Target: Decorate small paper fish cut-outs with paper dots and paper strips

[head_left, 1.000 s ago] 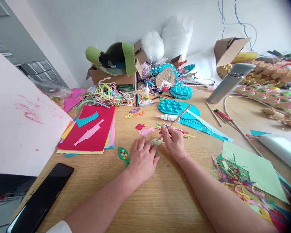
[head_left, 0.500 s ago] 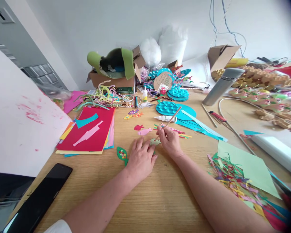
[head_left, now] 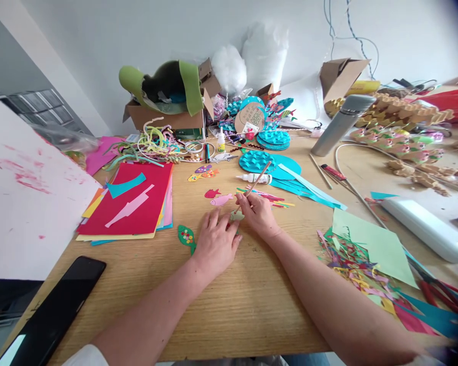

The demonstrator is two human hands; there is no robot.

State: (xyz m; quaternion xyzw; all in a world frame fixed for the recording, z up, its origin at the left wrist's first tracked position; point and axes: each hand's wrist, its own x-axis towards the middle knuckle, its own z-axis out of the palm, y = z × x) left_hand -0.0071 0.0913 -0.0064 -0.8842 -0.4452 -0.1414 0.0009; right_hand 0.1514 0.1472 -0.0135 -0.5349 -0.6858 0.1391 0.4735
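Note:
My right hand (head_left: 260,216) pinches a thin wooden stick (head_left: 251,187) like a pencil, its lower tip at a small pale green paper fish (head_left: 237,216). My left hand (head_left: 215,243) lies flat, palm down, fingers spread, with the fingertips at the fish's near left side; part of the fish is hidden. Left of that hand is a dark green paper fish (head_left: 185,236) with coloured dots. Just beyond the fingers lie a pink paper fish (head_left: 222,200) and a red paper fish (head_left: 212,193). Thin coloured paper strips (head_left: 278,199) lie past my right hand.
A white glue bottle (head_left: 265,179) lies beyond the stick. Stacked coloured paper (head_left: 118,218) and a phone (head_left: 74,295) are at left. Paper scraps (head_left: 351,259), red-handled scissors (head_left: 438,295) and a grey flask (head_left: 341,127) are at right. Craft materials and boxes line the wall.
The camera view has shifted, so everything sits slightly left and higher. The stick's tip has moved a little towards the left part of the pale green fish. Both hands keep their pose.

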